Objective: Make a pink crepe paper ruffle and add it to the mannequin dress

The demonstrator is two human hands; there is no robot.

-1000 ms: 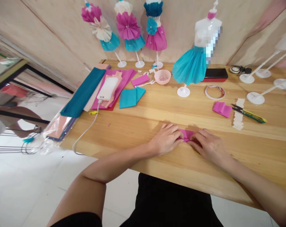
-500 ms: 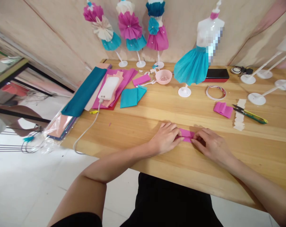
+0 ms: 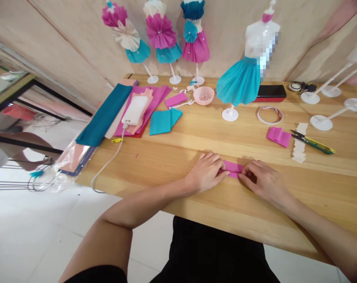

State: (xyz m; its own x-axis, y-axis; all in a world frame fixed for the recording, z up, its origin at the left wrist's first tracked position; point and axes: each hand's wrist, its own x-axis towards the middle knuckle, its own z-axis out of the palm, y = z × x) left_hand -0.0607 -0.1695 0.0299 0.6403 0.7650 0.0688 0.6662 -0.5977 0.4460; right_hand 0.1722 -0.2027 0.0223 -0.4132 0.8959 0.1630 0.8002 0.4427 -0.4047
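Between fingers [image 3: 216,161], folded magenta paper [image 3: 233,166]

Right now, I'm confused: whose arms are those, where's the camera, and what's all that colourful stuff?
There's no machine, just a person's bare left hand and bare right hand. The camera is worn on the person's head, looking forward and down. Both hands pinch a folded bright-pink papery strip at the pale wooden table. To the right, snips with yellow-and-green handles lie across a wavy-edged cream strip. Farther back are a round pale-pink bowl and a white dress form in a gathered turquoise skirt. On the left, a white rectangular gadget rests on coloured sheets.
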